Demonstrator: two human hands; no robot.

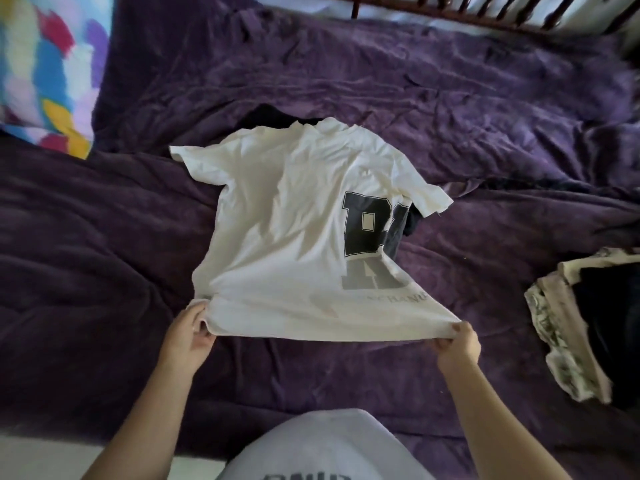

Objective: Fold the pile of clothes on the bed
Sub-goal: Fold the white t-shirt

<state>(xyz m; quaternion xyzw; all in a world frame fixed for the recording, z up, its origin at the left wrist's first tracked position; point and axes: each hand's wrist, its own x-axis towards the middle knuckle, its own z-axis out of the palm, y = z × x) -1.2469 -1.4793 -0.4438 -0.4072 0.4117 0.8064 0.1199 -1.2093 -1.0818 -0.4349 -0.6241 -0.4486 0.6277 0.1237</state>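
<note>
White T-shirt (284,230): spread on the middle of the bed, collar at the far end, hem at the near end, both short sleeves out to the sides; the right side is folded under, so the cloth there is creased.
Print (367,223): large block letters, black above and grey below, on the shirt's right part, cut off by the folded edge.
Left hand (192,336): fingers and thumb pinch the near left corner of the hem.
Right hand (457,344): fingers curled round the near right corner of the hem, which is pulled taut between the two hands and lifted off the cover.
Dark garment (273,116): lies under the shirt, showing past the collar and beneath the right sleeve.
Purple bedspread (104,254): rumpled, under everything.
Pile of clothes (568,327): at the right edge, well apart from the shirt; a cream patterned piece round something dark.
Colourful pillow (45,71): far left corner.
Wooden rail (485,12): far right, behind the bed.
Grey top (322,445): on the person, at the near edge.
</note>
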